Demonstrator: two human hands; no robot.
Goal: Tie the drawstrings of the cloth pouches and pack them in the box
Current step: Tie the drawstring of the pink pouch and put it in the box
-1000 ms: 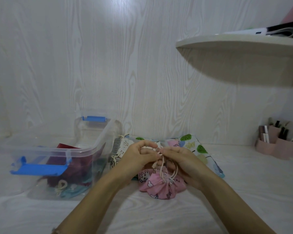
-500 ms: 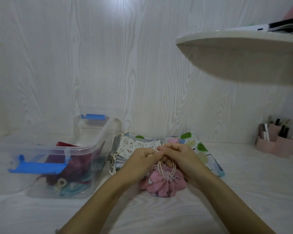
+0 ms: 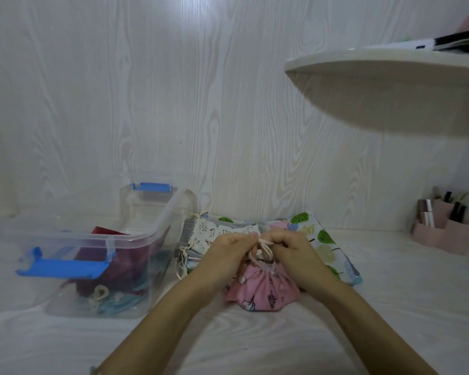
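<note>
Through the head camera I am watching both hands meeting at the middle of the table (image 3: pixel 390 307). The left hand (image 3: pixel 229 250) is pinching one end of the cord (image 3: pixel 264 243) with curled fingers. The right hand (image 3: pixel 293 249) is pinching the other end, and the two are nearly touching just above the pink pouch (image 3: pixel 263 289). That pouch is sitting on the table with its mouth gathered, and cord loops are rising from it to the fingers. I cannot tell whether a knot is formed. Behind it a pile (image 3: pixel 322 239) of printed pouches is lying by the wall. The box (image 3: pixel 157 226) is standing open on the left, just beside the pile, and is holding dark red and teal pouches. An organizer (image 3: pixel 441 234) is sitting far right, under a shelf (image 3: pixel 390 90).
</note>
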